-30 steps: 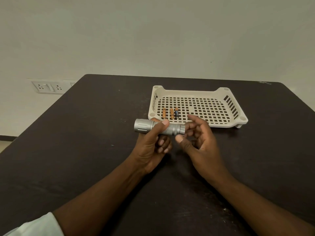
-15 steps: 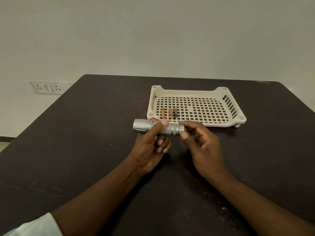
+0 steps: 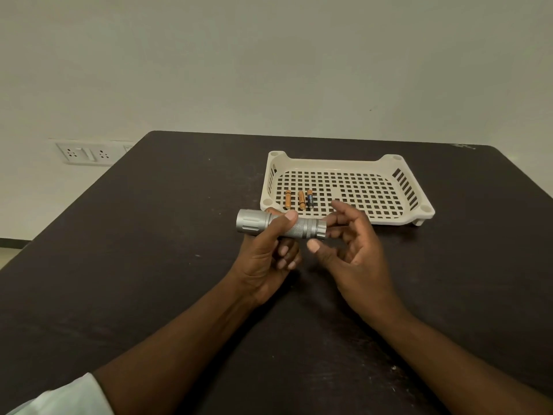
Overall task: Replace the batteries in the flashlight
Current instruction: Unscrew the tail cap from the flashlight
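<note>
Both hands up over the dark worktop (image 3: 167, 265), near its middle. Left hand (image 3: 269, 259) wrapped round the silver flashlight (image 3: 281, 226), thumb across the top of the knurled body, fingers curled beneath. Flashlight held level and clear of the worktop, wide head to the left, tail cap to the right. Right hand (image 3: 356, 250) loosely spread at the tail end, gripping nothing; thumb tip just below the cap, fingers half bent beside and behind it. Cannot tell whether any fingertip touches the cap.

Just beyond the hands, cream perforated tray (image 3: 401, 211) lying flat on the worktop, near rim close behind the flashlight. Three batteries lying side by side in the tray's near-left corner: orange battery (image 3: 288, 199), second orange battery (image 3: 302, 200), black battery (image 3: 310, 199). Rest of the tray floor bare grid.

Broad open worktop left of the hands out to the slanting left edge, and more between the forearms and the near edge. Far edge straight, close behind the tray. Right edge close to the tray's right corner.

Lettering on the black battery too small to read. White socket plate (image 3: 86, 153) on the wall (image 3: 269, 70) at left.
</note>
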